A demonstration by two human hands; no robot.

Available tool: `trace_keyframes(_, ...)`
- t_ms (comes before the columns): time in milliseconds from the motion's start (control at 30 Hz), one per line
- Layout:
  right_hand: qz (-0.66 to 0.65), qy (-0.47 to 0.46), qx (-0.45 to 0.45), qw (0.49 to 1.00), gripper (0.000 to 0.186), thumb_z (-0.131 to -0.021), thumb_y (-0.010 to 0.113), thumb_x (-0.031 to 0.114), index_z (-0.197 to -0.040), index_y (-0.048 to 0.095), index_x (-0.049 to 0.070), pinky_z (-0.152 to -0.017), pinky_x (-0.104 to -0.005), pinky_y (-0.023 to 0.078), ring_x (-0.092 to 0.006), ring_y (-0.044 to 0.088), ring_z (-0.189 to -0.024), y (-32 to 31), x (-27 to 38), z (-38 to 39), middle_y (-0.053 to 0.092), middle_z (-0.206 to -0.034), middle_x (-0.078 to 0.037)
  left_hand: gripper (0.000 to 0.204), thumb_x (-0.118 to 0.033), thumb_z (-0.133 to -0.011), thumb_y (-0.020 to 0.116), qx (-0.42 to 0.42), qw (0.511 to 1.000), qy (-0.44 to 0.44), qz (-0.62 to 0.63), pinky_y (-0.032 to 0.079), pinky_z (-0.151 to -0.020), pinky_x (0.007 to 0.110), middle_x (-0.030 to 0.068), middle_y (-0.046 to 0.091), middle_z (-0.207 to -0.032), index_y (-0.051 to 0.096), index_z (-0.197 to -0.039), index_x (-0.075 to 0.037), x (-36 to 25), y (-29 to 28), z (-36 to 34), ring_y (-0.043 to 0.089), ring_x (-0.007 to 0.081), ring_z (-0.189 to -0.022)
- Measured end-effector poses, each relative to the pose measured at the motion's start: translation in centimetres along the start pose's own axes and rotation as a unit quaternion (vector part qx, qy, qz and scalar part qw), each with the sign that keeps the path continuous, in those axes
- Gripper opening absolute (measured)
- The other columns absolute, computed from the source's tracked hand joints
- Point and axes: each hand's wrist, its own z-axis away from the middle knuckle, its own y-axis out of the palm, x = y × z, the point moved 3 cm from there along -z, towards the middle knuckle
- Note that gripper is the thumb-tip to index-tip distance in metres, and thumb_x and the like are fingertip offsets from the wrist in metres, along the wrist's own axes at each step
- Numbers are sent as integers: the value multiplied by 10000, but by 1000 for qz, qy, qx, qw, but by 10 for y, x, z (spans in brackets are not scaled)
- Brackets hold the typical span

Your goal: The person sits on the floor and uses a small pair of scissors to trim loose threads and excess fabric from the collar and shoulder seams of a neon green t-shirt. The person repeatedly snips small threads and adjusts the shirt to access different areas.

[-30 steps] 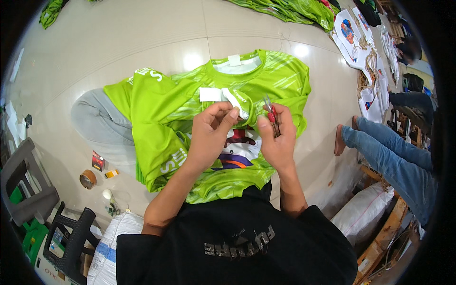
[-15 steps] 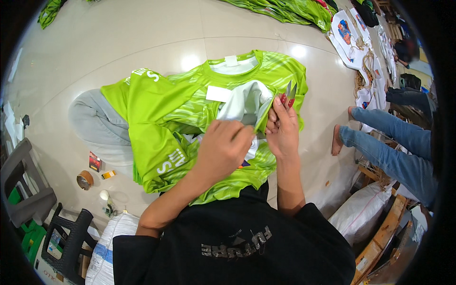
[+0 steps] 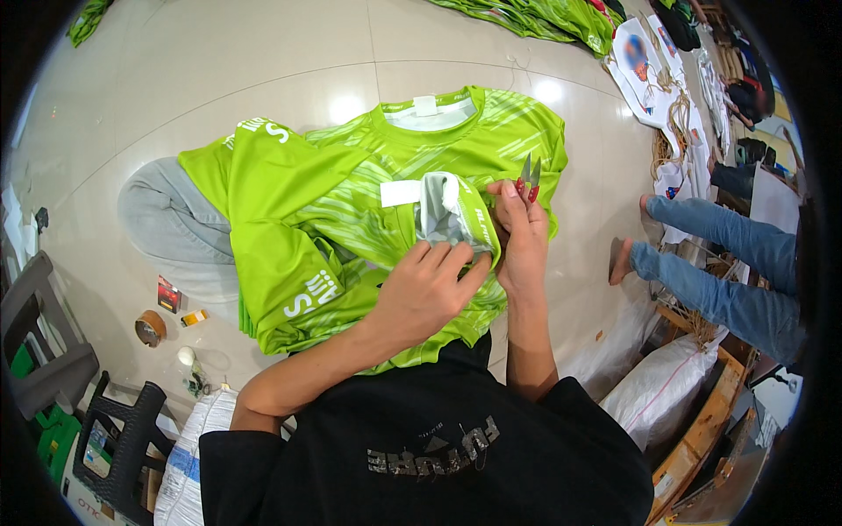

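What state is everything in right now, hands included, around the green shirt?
Left hand, fingers curled at the green band, grip unclear.
Right hand, closed on the red-handled snips.
Red-handled snips, blades slightly apart, pointing away from the person.
Green band, curled over, pale inside showing.
White tag, extended beside the band.
Green shirt, spread out, rumpled.

Black short-sleeved shirt (image 3: 438,408), cracked lettering (image 3: 430,465), grey trousers (image 3: 171,210)

We lose the lower end of the red-handled snips (image 3: 533,193) inside the right hand (image 3: 524,241); the left hand (image 3: 428,285) hides part of the green shirt (image 3: 351,195). The top edge crops a heap of green cloth (image 3: 548,22), the dark rim cuts off blue jeans (image 3: 715,289), and blur obscures the print (image 3: 636,53) on white cloth (image 3: 649,103).
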Motion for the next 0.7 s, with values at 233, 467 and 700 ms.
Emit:
trace_keyframes(233,386,-34,97,917,292,-901,784,176,-816,577,-11,-538,-235,331,-31,392,-644,5,13,7,489,-722,54,253,-66,-863,689,41,996,-30,76,501,-823,393,85,634,-1013,672,-1114,-41,5,-2,13,632,274,-965)
trace_keyframes(467,314,-52,61,946,286,-1011,643,217,-863,626,-28,-597,-235,362,-50,415,-691,-8,7,6,510,-734,33,208,-9,-884,620,-46,945,-274,172,498,-898,442,174,664,-1102,622,-1093,-10,85,-33,24,633,364,-1040)
trace_keyframes(700,294,-59,45,953,278,-1047,581,240,-1008,686,-14,-612,-233,373,-51,434,-678,-23,16,1,556,-778,37,349,-139,-960,631,65,972,-223,29,516,-860,412,199,683,-1070,596,-1267,24,106,-12,12,656,353,-1004)
